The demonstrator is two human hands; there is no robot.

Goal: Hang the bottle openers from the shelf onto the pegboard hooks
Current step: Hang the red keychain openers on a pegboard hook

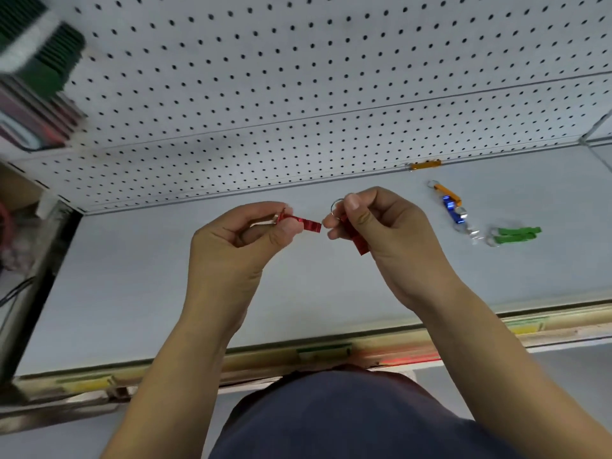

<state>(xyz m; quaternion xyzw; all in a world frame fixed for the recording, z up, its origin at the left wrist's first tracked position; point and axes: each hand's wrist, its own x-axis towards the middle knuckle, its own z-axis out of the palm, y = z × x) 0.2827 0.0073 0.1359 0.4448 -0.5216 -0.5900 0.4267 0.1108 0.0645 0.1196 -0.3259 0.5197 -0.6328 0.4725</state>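
My left hand (245, 236) pinches a red bottle opener (306, 224), whose free end points right. My right hand (377, 226) grips a second red bottle opener (359, 241) by its top, its metal key ring (335, 207) sticking up beside my thumb. Both hands hover above the grey shelf (149, 276), in front of the white pegboard (265, 94). No hooks show on the board in view. More openers lie on the shelf at the right: an orange one (447, 193), a blue one (453, 212), two green ones (516, 235), and another orange one (425, 165) against the pegboard's foot.
Dark green and pink packaged goods (36, 77) hang at the upper left, blurred. The shelf's front edge (324, 351) carries price-label strips. A dark upright post (33, 293) and cables stand at the left. My dark shirt fills the bottom.
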